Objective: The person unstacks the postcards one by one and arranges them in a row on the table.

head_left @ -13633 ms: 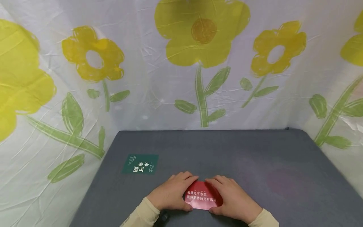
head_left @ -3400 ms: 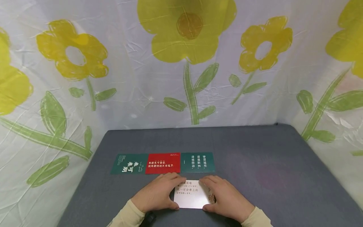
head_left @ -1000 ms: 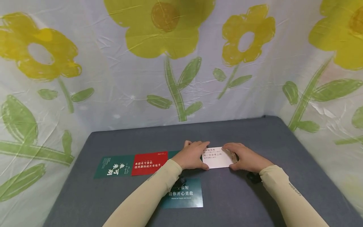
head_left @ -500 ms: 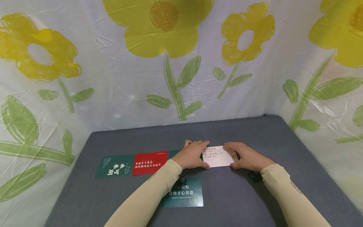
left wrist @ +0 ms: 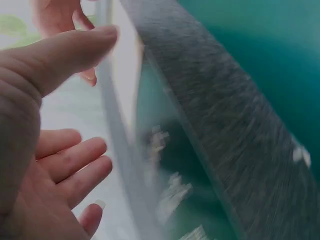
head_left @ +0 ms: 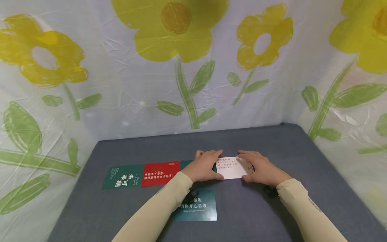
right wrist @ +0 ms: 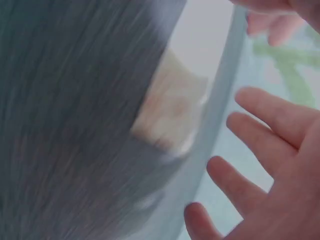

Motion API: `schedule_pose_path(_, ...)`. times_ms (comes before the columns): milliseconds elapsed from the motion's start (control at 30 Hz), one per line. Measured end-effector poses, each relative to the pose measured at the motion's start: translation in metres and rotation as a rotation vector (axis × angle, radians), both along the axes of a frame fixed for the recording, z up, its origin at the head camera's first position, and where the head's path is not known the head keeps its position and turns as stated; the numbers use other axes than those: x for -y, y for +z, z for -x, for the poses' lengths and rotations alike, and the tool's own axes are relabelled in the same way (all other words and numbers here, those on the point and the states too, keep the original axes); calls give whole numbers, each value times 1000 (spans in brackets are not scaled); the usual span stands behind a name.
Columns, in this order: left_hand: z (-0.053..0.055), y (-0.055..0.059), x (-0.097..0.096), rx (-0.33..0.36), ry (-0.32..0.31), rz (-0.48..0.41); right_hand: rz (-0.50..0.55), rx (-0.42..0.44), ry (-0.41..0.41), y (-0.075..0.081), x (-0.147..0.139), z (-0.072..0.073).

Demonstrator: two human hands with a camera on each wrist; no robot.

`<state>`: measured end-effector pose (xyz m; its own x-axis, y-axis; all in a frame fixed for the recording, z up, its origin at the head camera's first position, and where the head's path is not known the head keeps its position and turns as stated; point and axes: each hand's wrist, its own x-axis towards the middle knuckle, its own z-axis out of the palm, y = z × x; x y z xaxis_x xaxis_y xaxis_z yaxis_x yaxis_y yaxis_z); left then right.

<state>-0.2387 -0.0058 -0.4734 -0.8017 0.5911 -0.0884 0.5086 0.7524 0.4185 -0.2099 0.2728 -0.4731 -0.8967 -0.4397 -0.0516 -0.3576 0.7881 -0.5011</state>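
Observation:
A white postcard point(head_left: 231, 169) with dark printed writing lies flat at the right end of a row of cards. My left hand point(head_left: 204, 167) is at its left end, over part of a green card point(head_left: 185, 164). At the right end is my right hand point(head_left: 264, 169), with the card's brown print showing beside the fingers. In the left wrist view, the fingers of my left hand point(left wrist: 45, 195) are spread apart and hold nothing. The right wrist view shows my right hand point(right wrist: 300, 190) with its fingers separated, clear of the blurred white card.
Further left in the row lie a red card point(head_left: 160, 173) and a green card point(head_left: 122, 176) with white writing. Nearer me, partly under my left forearm, is a teal card point(head_left: 199, 213). The grey table point(head_left: 257, 208) meets a flower-printed curtain point(head_left: 136, 111) at the back.
Since 3.4 seconds ago, the white postcard has moved from near me to the row's right end, uncovering the teal card. In the last half second, my right fingers have shifted slightly, showing more brown print.

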Motion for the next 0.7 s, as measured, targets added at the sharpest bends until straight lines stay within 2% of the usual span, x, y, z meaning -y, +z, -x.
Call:
schedule_pose_path(133, -17, 15, 24, -41, 38, -85, 15, -113, 24, 6, 25, -14)
schedule_pose_path(267, -42, 24, 55, -58, 51, -112, 19, -165, 95, 13, 56, -35)
schedule_pose_path(500, -84, 24, 105, -45, 76, -89, -28, -145, 196, 10, 106, -71)
schedule_pose_path(567, -93, 23, 116, -27, 92, -75, -43, -123, 208, 8, 116, -77)
schedule_pose_path(700, -106, 18, 133, 11, 85, -26, -59, -88, 221, 2, 128, -86)
